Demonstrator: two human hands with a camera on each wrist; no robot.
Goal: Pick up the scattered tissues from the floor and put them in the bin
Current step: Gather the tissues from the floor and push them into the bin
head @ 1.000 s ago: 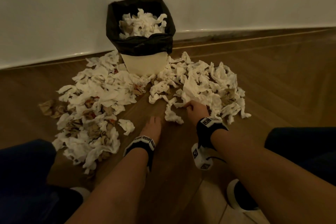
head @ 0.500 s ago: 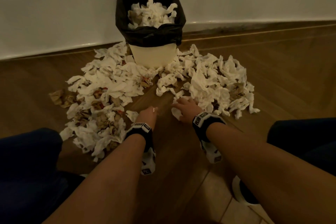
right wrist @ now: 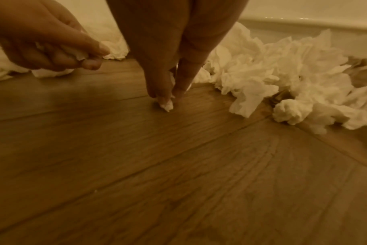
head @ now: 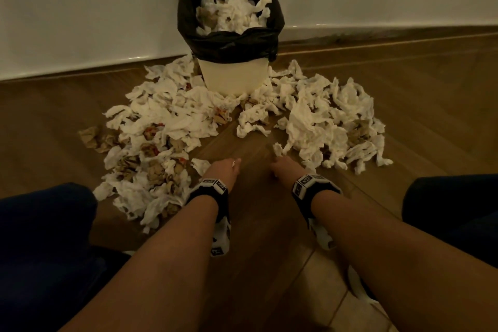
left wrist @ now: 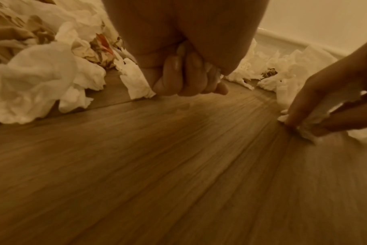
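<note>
A right hand pinches a small crumpled white tissue scrap between thumb and fingertips, pressing it against the wooden plank floor, while the left hand, fingers curled into a fist, clutches a soft white wad of tissue just above the boards. Heaps of crinkled white tissues and brownish crumpled paper balls fan out on both sides of the hands, surrounding a cream bin lined with a glossy black bag, standing upright against the white wall and already brimming with tissues
</note>
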